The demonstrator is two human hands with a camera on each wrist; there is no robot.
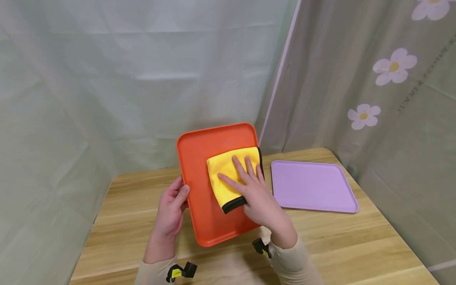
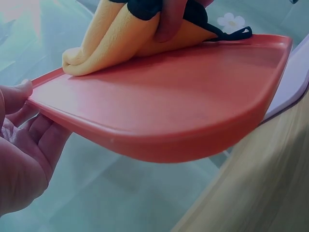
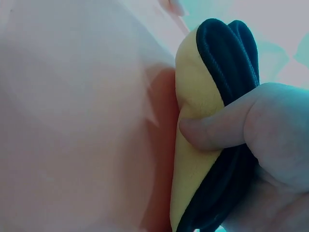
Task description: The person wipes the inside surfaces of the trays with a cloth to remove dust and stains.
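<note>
An orange-red tray (image 1: 221, 233) with a low raised rim is held up at a tilt above the wooden table. My left hand (image 1: 171, 204) grips its left edge, thumb on the rim and fingers behind it. A folded yellow cloth (image 1: 222, 190) with black edging lies against the tray's inner face. My right hand (image 1: 258, 196) presses on it, four fingers spread across the top. In the right wrist view the thumb (image 3: 217, 130) hooks over the black-edged side and digs into the yellow fabric (image 3: 193, 92).
To the right, a purple tray (image 1: 313, 186) lies flat on the wooden table (image 1: 132, 221). Pale curtains (image 1: 160, 79) hang behind and at the sides, the right one printed with white flowers (image 1: 394, 66). Each wrist wears a small black camera.
</note>
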